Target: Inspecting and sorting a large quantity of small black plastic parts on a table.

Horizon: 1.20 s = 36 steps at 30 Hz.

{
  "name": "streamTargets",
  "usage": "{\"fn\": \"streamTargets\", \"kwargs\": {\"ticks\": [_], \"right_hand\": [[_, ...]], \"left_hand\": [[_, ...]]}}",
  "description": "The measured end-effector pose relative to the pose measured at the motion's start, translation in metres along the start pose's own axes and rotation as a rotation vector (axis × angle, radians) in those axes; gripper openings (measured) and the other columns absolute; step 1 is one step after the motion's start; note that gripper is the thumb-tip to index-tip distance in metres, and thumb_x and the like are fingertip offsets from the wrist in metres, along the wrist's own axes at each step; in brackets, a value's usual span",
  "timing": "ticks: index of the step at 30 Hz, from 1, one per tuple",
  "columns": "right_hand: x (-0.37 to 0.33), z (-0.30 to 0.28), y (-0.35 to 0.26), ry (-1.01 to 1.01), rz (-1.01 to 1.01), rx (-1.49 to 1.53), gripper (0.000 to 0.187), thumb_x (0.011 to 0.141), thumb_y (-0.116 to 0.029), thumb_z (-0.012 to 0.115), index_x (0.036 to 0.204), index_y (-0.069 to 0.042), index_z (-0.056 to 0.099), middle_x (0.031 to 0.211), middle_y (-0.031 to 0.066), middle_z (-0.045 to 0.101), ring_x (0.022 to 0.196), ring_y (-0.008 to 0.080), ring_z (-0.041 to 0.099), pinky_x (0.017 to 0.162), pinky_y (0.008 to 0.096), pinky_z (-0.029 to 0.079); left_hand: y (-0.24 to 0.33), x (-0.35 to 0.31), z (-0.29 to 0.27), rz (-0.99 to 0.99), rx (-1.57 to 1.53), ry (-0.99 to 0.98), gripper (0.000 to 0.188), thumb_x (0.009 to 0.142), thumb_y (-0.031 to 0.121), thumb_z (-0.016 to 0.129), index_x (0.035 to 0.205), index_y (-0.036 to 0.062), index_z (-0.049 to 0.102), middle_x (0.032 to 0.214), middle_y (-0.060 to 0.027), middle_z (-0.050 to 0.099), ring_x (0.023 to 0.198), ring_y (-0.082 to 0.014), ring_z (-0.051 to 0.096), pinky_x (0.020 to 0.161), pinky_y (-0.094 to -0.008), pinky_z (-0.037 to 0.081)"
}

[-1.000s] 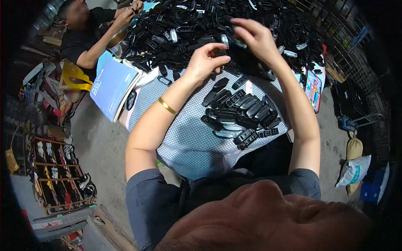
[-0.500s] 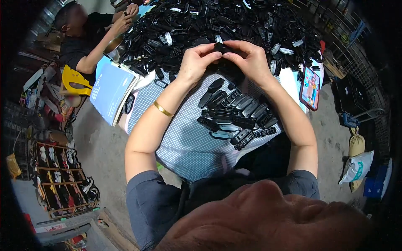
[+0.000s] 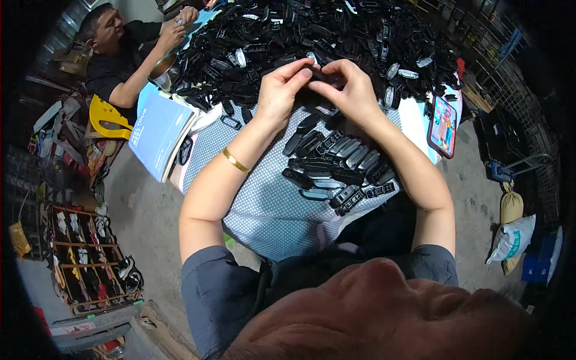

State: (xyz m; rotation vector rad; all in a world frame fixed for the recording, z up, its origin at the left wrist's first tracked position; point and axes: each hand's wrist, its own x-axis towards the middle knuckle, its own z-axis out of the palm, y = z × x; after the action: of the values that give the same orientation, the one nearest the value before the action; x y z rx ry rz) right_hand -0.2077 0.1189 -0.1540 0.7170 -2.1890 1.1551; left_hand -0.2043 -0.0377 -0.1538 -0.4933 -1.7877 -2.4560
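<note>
Just in front of the heap, my left hand [image 3: 279, 91] and my right hand [image 3: 354, 93] pinch a small black plastic piece [image 3: 318, 74] between them. The fingers cover part of it, so its exact shape is hard to make out. A big pile of black plastic casings [image 3: 264, 45], shaped like car key fobs, with a few silver ones among them, spreads behind my hands. Nearer to me, below my right wrist, several black and grey casings [image 3: 336, 150] lie in rough rows on the patterned cloth [image 3: 264, 198].
To the left are a blue book [image 3: 161, 129], a metal bowl [image 3: 163, 73] and a yellow stool [image 3: 108, 114]. Another person's hands [image 3: 175, 31] work at the far left of the heap. A phone [image 3: 444, 127] with a lit screen rests at the right edge. Sacks [image 3: 511, 234] stand on the floor.
The black piece has turned between my fingers. My right thumb and fingers have shifted slightly left, and my left fingertips have risen a little. The rows of casings are the same.
</note>
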Motion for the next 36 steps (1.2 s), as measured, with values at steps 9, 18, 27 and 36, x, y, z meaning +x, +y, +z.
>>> {"fn": "streamTargets", "kwargs": {"ticks": [9,18,27,36], "right_hand": [[-0.005,-0.003,0.008,-0.098,-0.064,0.136,0.033,0.077,-0.029,0.067,0.090,0.001,0.065,0.067,0.0155,0.060,0.055,0.0130,0.055,0.054,0.0313,0.044],[0.058,-0.045,0.035,-0.525,0.248,0.162,0.032,0.081,-0.022,0.064,0.104,0.000,0.062,0.090,0.0080,0.066,0.080,0.0157,0.062,0.071,0.0287,0.049],[0.113,0.039,0.047,-0.026,-0.282,-0.629,0.021,0.079,-0.028,0.059,0.088,-0.010,0.064,0.085,0.0113,0.065,0.083,0.0292,0.061,0.070,0.0403,0.049],[0.125,0.044,0.045,-0.098,0.036,-0.670,0.041,0.064,-0.016,0.062,0.103,-0.007,0.059,0.074,0.0174,0.063,0.070,0.0350,0.062,0.069,0.0414,0.050]], "left_hand": [[0.018,0.000,-0.004,0.035,0.136,-0.176,0.022,0.083,0.006,0.057,0.103,-0.0015,0.062,0.095,-0.0080,0.064,0.086,-0.0121,0.058,0.079,-0.0229,0.045],[0.017,-0.003,-0.009,-0.073,0.810,-0.500,0.028,0.080,0.018,0.062,0.103,0.0014,0.062,0.077,-0.0034,0.065,0.069,-0.0069,0.057,0.065,-0.0219,0.046],[-0.008,0.000,-0.008,0.231,0.989,-0.351,0.021,0.075,0.013,0.067,0.094,0.0041,0.066,0.080,-0.0089,0.060,0.069,-0.0162,0.058,0.064,-0.0283,0.047],[-0.017,0.002,0.000,0.540,1.322,-0.468,0.035,0.067,0.014,0.070,0.101,0.0150,0.064,0.089,-0.0085,0.049,0.080,-0.0241,0.054,0.069,-0.0337,0.047]]}}
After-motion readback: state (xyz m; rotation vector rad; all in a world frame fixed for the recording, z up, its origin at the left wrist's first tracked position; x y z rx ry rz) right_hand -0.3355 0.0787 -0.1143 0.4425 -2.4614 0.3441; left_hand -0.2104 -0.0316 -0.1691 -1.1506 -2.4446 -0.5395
